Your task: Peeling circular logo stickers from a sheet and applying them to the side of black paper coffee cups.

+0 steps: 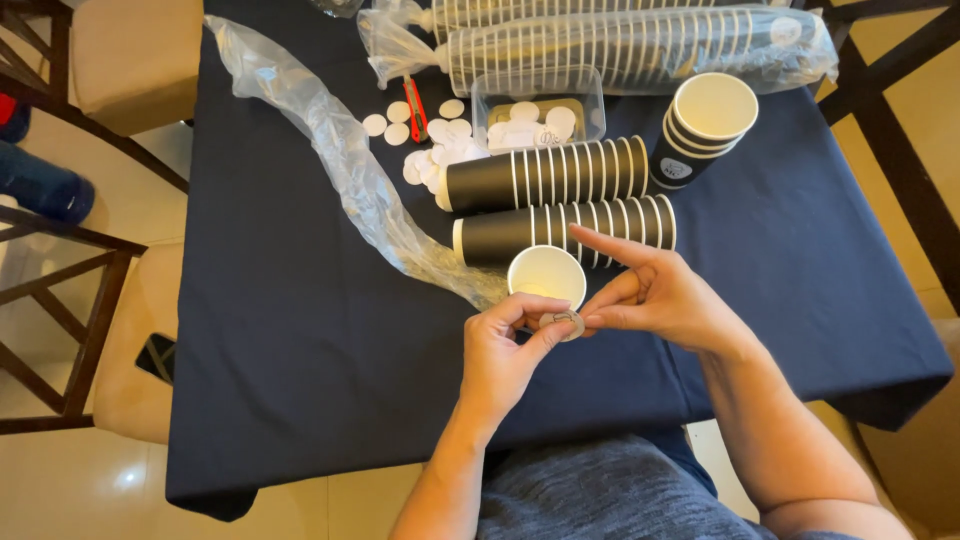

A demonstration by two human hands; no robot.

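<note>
My left hand (505, 350) and right hand (655, 295) meet over the near part of the tabletop (300, 330), which is covered in a dark blue cloth. Between them I pinch a small round sticker (565, 322): left thumb and forefinger grip one side, right thumb and middle finger touch the other, and my right forefinger sticks out straight. Both hands are narrowed on the sticker.

Just beyond the sticker stands a single cup (547, 275), mouth up, its white inside showing, touching my left fingers or nearly so; I cannot tell which.

Behind the cup lie two stacks of black cups on their sides, the near stack (560, 230) and the far stack (545, 175), parallel and touching. Right of the far stack stands a short upright stack (705, 125).

Left of the cup, an empty clear plastic sleeve (340, 150) trails away toward the far left corner.

Beyond the lying stacks, loose white stickers (430, 150) are scattered beside a red cutter (415, 110) and a clear tray (540, 105) holding more stickers.

Farthest from the cup, bagged sleeves of cups (640, 45) lie along the far edge.
</note>
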